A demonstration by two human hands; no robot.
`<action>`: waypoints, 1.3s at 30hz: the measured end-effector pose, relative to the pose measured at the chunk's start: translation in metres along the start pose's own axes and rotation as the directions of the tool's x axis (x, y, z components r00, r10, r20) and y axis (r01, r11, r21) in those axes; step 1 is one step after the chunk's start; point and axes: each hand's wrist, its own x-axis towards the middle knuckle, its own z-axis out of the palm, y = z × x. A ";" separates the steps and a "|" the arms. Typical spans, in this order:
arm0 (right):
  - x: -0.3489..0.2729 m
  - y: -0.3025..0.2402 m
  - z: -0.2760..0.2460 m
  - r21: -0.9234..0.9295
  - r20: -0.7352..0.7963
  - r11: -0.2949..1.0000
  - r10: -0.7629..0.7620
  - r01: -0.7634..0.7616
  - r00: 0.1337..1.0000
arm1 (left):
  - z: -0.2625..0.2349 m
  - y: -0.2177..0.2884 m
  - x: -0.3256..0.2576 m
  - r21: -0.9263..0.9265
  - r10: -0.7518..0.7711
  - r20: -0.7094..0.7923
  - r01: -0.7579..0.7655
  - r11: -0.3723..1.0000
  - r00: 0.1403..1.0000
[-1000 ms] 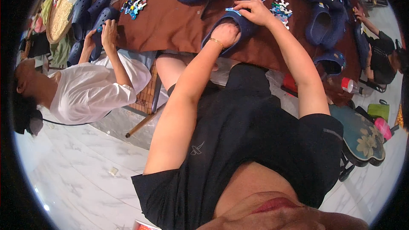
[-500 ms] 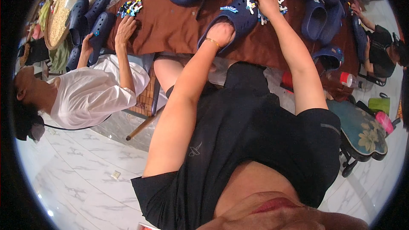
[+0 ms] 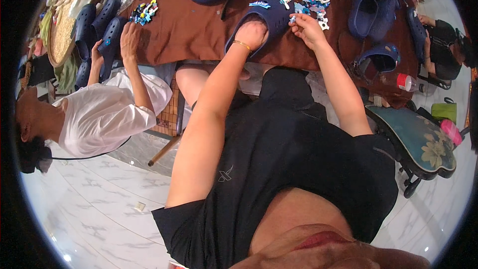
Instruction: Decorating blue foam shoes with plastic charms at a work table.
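A navy clog lies on the brown cloth, toe pointing away and to the right, with a blue-and-white charm and a white figure charm on its upper. My left hand is tucked into its foot opening and grips it from inside; the fingertips are hidden. Just right of the clog, my right hand pinches a small pale blue-and-white shoe charm between thumb and forefinger. A loose pile of blue, white and black charms lies beyond my right hand.
Another person in a white shirt sits at left, handling a clog beside a second charm pile. Several navy clogs stand along the far and right sides. A bottle lies at right. Another person works far right.
My right hand has drawn back from the charm pile toward the clog, now with a small charm in its fingertips. My left hand stays in the clog.
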 end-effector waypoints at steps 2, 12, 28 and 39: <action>-0.002 0.001 0.002 0.027 -0.035 1.000 0.013 -0.012 0.999 | -0.002 0.002 0.001 0.003 -0.011 0.012 0.011 1.000 1.000; 0.008 0.006 0.002 -0.439 0.112 0.835 -0.316 0.332 0.942 | -0.006 0.007 0.000 0.015 -0.029 0.044 0.028 0.999 0.999; 0.031 -0.031 0.016 -0.953 0.059 0.285 -0.159 0.103 0.985 | -0.002 0.002 0.000 0.023 -0.018 0.057 0.017 1.000 0.998; 0.027 -0.022 -0.027 -0.898 -0.200 0.437 -0.502 0.047 0.841 | -0.001 0.000 0.002 0.051 0.003 -0.010 -0.002 0.999 1.000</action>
